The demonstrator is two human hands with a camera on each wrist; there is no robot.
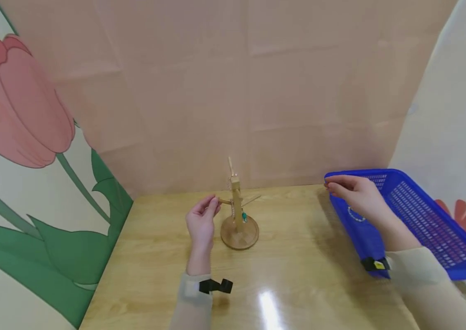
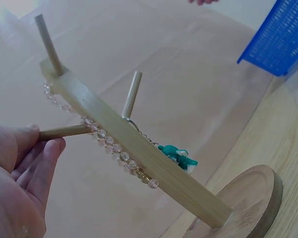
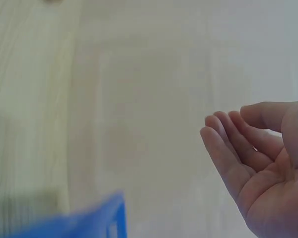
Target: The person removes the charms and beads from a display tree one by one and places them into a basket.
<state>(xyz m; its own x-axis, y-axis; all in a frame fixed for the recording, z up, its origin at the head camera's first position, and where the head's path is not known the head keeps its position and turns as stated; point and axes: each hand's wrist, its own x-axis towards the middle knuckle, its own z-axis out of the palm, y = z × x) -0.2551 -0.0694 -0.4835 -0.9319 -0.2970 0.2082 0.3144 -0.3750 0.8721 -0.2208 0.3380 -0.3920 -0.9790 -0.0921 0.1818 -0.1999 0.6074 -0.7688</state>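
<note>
Left hand (image 1: pixel 201 222) pinches a side peg (image 2: pixel 64 132) of the little wooden stand (image 1: pixel 239 215) near the back edge of the tabletop (image 1: pixel 154 256). Clear beads (image 2: pixel 109 140) hang on the stand. Right hand (image 1: pixel 357 195) holds nothing, fingers loosely bent, over the blue basket (image 1: pixel 423 220) at the right edge.

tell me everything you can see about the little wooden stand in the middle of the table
The wooden stand looks like pale, light-coloured wood: a round base with a flat upright post and thin round pegs sticking out at angles. It stands upright near the back middle of the table. A string of clear beads hangs along the post, and a small teal charm dangles from a chain off one peg. The left hand pinches the tip of one side peg; nothing else touches it.
</note>
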